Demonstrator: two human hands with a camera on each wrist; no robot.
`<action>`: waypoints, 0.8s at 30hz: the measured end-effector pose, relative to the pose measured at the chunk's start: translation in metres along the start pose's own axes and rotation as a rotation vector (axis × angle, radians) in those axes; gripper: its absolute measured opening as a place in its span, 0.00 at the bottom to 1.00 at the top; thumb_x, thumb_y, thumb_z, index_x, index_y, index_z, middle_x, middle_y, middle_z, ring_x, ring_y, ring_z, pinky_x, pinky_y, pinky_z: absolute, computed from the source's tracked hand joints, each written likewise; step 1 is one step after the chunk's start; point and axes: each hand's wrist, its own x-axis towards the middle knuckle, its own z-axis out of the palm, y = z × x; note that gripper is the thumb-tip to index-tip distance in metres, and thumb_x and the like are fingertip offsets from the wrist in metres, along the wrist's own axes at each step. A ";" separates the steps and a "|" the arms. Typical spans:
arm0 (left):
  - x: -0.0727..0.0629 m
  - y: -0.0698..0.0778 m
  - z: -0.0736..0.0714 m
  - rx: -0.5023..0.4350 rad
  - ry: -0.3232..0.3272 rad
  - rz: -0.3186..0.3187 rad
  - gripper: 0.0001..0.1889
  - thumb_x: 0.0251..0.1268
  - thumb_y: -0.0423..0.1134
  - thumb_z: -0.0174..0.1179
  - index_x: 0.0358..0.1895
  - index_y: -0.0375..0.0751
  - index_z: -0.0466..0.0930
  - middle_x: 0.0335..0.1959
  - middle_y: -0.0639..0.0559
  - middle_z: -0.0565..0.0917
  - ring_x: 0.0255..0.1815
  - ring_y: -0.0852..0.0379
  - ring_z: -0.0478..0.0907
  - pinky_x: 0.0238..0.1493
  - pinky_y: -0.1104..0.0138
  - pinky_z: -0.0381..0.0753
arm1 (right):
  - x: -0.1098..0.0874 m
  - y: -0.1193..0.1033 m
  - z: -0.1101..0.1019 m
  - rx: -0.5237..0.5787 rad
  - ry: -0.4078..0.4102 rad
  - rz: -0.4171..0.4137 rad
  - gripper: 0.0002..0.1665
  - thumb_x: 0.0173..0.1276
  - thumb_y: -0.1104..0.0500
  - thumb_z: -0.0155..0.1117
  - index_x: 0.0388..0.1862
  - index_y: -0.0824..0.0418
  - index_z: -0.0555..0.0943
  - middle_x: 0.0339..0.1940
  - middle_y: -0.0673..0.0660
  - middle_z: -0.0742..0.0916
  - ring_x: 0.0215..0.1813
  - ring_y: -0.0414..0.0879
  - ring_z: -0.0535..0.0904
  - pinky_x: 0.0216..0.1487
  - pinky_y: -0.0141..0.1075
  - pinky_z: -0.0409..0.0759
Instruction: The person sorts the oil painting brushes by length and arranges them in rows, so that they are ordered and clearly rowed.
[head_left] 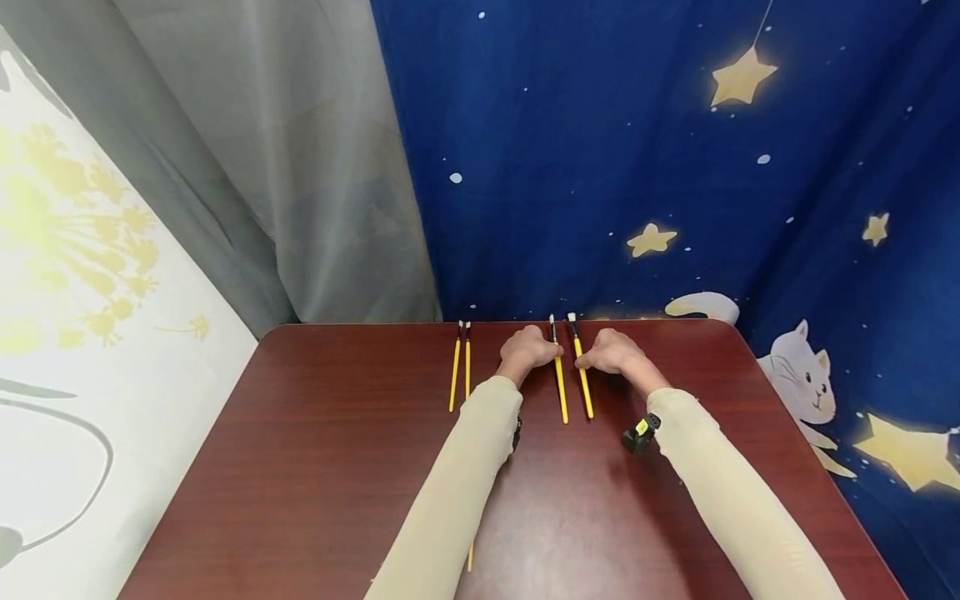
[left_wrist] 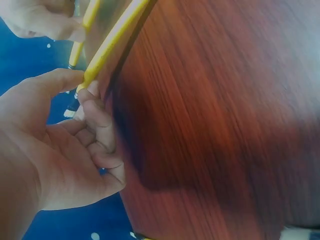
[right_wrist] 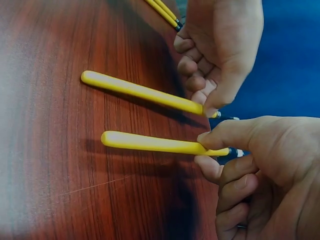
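Observation:
Near the far edge of the table, my left hand pinches a yellow-handled paintbrush between thumb and forefinger. Its other fingers curl loosely in the left wrist view. Just to the right, my right hand pinches a second yellow paintbrush near its dark ferrule, thumb against forefinger. Both brushes lie nearly parallel, light bristles toward the blue curtain and rounded handle ends toward me. In the right wrist view a shadow shows beneath each handle. Whether the brushes touch the wood, I cannot tell.
Two thinner yellow paintbrushes lie side by side left of my left hand. A yellow handle end shows beside my left sleeve, which hides the rest. Grey and blue curtains hang behind the dark red table.

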 end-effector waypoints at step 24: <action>0.025 0.018 0.012 0.000 0.003 -0.068 0.14 0.67 0.54 0.68 0.39 0.47 0.86 0.32 0.50 0.84 0.30 0.49 0.79 0.39 0.56 0.78 | 0.038 0.016 0.015 0.002 -0.045 0.041 0.20 0.59 0.47 0.75 0.16 0.54 0.78 0.14 0.49 0.73 0.24 0.49 0.72 0.30 0.40 0.71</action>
